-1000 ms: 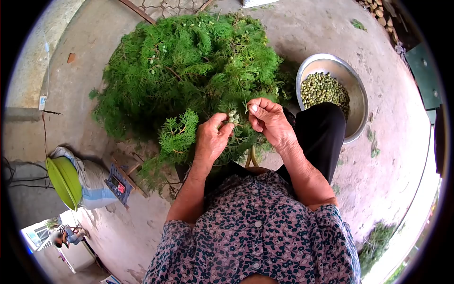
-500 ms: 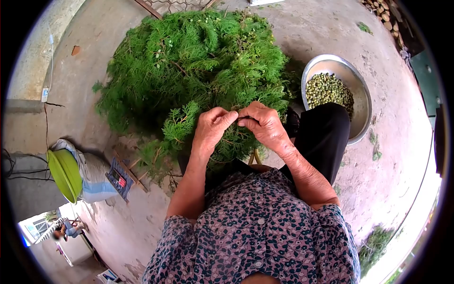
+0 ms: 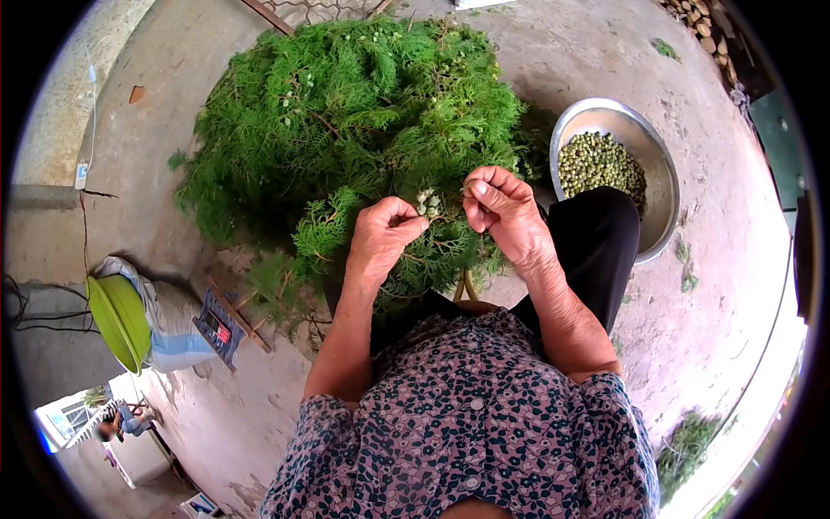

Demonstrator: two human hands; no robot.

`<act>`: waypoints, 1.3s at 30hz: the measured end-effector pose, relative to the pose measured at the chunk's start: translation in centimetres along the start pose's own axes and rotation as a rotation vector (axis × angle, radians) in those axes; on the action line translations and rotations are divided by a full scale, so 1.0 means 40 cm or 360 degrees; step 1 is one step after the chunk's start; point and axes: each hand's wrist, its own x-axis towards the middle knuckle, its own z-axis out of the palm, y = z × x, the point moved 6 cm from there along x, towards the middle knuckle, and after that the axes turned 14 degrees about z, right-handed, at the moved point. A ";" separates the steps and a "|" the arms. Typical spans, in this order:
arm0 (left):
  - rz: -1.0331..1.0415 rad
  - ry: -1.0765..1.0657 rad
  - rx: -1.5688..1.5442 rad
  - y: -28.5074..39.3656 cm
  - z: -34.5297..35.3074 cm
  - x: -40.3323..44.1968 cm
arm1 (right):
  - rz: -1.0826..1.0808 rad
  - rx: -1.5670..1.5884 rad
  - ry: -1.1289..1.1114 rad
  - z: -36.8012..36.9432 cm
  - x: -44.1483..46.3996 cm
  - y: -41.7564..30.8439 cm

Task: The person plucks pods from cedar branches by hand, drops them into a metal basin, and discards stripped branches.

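Note:
A large heap of green branches (image 3: pixel 346 112) lies in front of me. My left hand (image 3: pixel 385 238) is closed in a pinch on a sprig with pale green cones (image 3: pixel 428 202), which show just beyond its fingertips. My right hand (image 3: pixel 510 212) is to the right of the cones, apart from them, with thumb and forefinger pressed together; anything between them is too small to tell. Right of my knee, a metal basin (image 3: pixel 666 182) holds a mass of small green cones (image 3: pixel 596 164).
A lime-green basin (image 3: pixel 118 322) leans against a pale sack (image 3: pixel 173 324) at the left, beside a small wooden stool (image 3: pixel 238 316). Cut logs (image 3: pixel 702 30) are stacked at the upper right. Far off at the lower left is another person (image 3: pixel 130 421).
Half a second ago my hands met at the fingertips; now my right hand has moved away to the right, and the pale cones show between them.

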 end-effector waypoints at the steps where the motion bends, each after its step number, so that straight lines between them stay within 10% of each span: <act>1: -0.0002 0.0000 0.0000 -0.001 -0.001 0.000 | 0.0015 0.0122 0.0024 0.011 -0.006 -0.012; 7: 0.0002 0.0114 -0.0222 0.004 0.007 0.005 | 0.0036 -0.0464 0.0010 0.026 -0.006 0.010; 11: -0.0051 0.0097 -0.0251 0.016 0.025 0.000 | -0.0931 -0.1471 0.0135 0.092 -0.019 -0.008; 22: 0.0050 0.0027 -0.0042 0.024 0.036 -0.003 | -0.1079 -0.1802 0.0145 0.090 -0.013 0.008; 29: -0.0020 0.0057 -0.0203 0.015 0.024 -0.002 | 0.0065 -0.0437 0.0126 0.016 0.008 0.020; 39: 0.0004 -0.0111 -0.0233 0.027 0.029 -0.007 | -0.0061 -0.0186 0.0100 0.020 0.010 0.029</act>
